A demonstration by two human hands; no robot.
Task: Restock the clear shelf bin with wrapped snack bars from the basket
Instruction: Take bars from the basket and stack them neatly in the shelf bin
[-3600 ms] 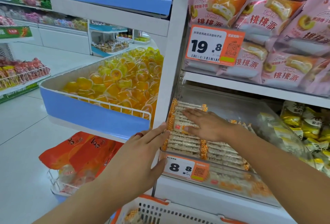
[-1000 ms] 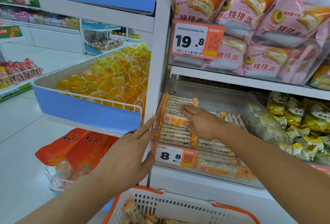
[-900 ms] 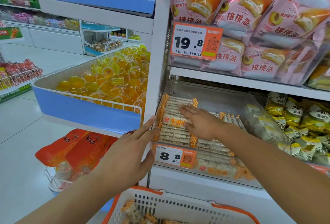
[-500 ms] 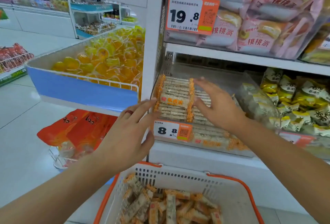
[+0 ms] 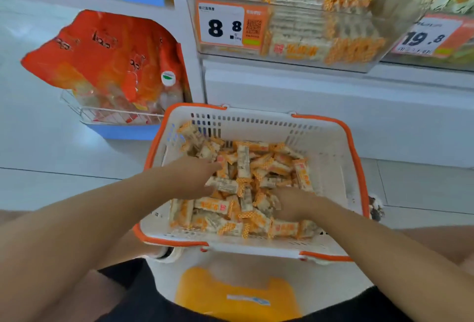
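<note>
White basket with orange rim; snack bars white (orange-checked ends); glossy orange bags

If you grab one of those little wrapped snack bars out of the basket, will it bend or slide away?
A snack bar looks flat and blocky, so probably fairly stiff and unlikely to roll. The shiny wrappers suggest slipperiness, and the loose heap in the basket may shift under the left hand.

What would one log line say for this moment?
phase: reaching for bars | left hand: on snack bars in basket | right hand: in the pile, grip unclear | clear shelf bin: partly stocked
</note>
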